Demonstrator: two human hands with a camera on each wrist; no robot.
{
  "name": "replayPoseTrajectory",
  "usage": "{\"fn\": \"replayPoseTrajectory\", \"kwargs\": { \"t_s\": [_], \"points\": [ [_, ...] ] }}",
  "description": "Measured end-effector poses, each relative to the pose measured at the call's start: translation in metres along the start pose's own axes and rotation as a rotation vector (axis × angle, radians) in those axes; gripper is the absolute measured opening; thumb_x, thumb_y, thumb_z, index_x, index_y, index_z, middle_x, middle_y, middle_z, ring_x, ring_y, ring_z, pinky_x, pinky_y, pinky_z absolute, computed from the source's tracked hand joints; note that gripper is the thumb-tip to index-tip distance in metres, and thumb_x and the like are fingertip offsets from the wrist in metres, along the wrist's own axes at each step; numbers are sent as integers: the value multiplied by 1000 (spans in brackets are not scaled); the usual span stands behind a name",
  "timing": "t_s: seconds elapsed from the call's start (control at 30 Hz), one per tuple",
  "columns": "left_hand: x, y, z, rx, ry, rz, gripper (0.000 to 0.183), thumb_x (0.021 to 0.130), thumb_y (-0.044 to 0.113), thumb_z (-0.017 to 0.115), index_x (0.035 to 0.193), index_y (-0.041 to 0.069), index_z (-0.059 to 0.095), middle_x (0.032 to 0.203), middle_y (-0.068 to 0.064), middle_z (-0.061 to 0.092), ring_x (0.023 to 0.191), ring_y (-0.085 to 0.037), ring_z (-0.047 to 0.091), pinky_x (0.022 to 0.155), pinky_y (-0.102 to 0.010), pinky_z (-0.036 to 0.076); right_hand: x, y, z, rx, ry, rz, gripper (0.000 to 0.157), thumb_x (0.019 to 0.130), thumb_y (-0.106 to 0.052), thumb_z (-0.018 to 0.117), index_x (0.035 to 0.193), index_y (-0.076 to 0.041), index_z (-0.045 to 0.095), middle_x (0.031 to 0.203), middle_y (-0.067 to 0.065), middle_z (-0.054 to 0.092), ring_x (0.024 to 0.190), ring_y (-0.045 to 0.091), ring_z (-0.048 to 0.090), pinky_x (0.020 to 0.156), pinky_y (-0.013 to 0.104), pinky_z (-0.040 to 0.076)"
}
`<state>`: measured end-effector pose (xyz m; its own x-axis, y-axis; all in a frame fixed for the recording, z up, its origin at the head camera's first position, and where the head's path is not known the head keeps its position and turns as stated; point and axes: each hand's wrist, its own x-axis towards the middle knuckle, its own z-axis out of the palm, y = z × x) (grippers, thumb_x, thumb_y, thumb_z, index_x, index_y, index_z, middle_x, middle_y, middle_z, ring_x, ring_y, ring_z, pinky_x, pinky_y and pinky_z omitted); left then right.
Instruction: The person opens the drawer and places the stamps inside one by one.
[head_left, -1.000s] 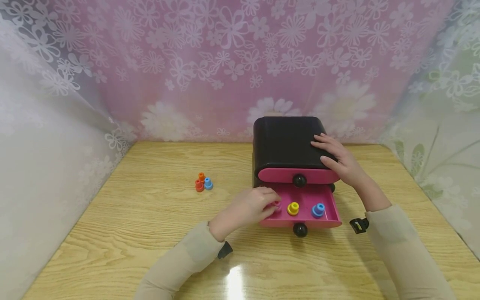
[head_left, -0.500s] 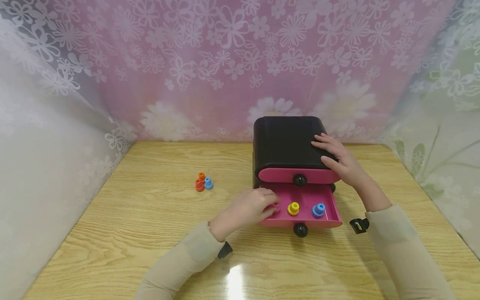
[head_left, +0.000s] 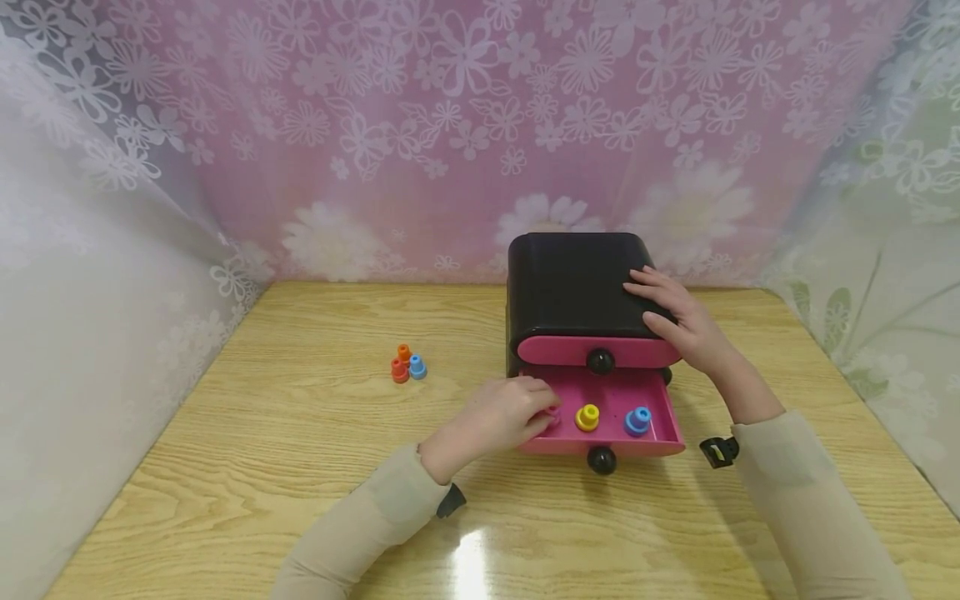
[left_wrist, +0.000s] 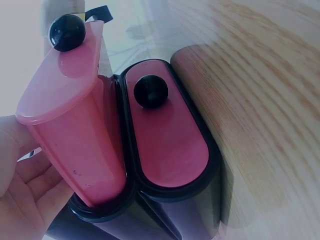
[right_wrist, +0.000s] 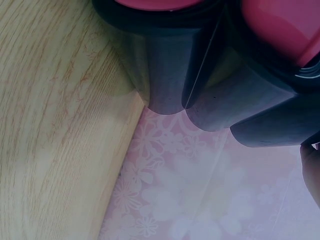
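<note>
My left hand [head_left: 504, 412] reaches over the left side of a pulled-out pink drawer [head_left: 611, 387], its fingers curled round a small pink stepped peg [head_left: 553, 416], which they partly hide. A yellow peg [head_left: 588, 417] and a blue peg [head_left: 638, 421] stand upright in a row beside it. The drawer belongs to a black mini cabinet [head_left: 577, 283]. Flat on the right part of its top rests my right hand [head_left: 678, 321], fingers spread. In the left wrist view, my left hand [left_wrist: 30, 185] is at the side of the open drawer [left_wrist: 85, 145].
On the wooden table [head_left: 300, 433], to the left, stand an orange peg [head_left: 403, 353], a red peg [head_left: 400, 372] and a light blue peg [head_left: 417, 367] close together. The cabinet's top drawer [head_left: 562, 351] and bottom drawer [left_wrist: 167, 135] are closed. A flowered curtain [head_left: 450, 142] hangs behind.
Almost nothing differs. The left hand stays at the pink peg in the drawer, and the right hand keeps its place on the cabinet top.
</note>
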<state>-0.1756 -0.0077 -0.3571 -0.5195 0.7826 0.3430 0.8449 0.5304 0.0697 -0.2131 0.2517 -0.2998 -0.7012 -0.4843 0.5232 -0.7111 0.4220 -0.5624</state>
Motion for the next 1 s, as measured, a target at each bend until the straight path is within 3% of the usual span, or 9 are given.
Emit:
{"fn": "replayPoseTrajectory", "kwargs": {
  "t_s": [0.27, 0.47, 0.7, 1.0],
  "points": [
    [0, 0, -1, -28, 50, 25, 17, 80, 22, 65, 94, 12, 67, 91, 4, 62, 81, -8, 56, 70, -17, 45, 0, 2, 0, -12, -2, 10, 37, 84, 4, 44, 120, 15, 43, 129, 34, 31, 125, 46, 13, 97, 61, 8],
    [0, 4, -5, -38, 140, 75, 19, 80, 19, 65, 97, 10, 66, 98, 2, 62, 89, -9, 56, 75, -17, 45, -5, 29, 0, -21, 2, 20, 40, 84, 3, 47, 123, 8, 45, 133, 25, 32, 129, 36, 13, 98, 60, 8],
    [-1, 14, -10, 1, 285, 191, 21, 77, 20, 68, 96, 11, 67, 98, 3, 62, 90, -7, 56, 76, -14, 44, -6, 40, 0, -9, 3, 8, 41, 85, -2, 49, 125, 3, 46, 136, 20, 32, 130, 30, 13, 99, 58, 8],
    [0, 29, -11, 118, 346, 369, 19, 83, 23, 61, 96, 11, 67, 96, 2, 63, 90, -8, 56, 83, -14, 40, -3, 28, 0, -11, 6, 3, 39, 83, 4, 47, 122, 10, 45, 132, 28, 32, 128, 39, 14, 98, 60, 9]
  ]
}}
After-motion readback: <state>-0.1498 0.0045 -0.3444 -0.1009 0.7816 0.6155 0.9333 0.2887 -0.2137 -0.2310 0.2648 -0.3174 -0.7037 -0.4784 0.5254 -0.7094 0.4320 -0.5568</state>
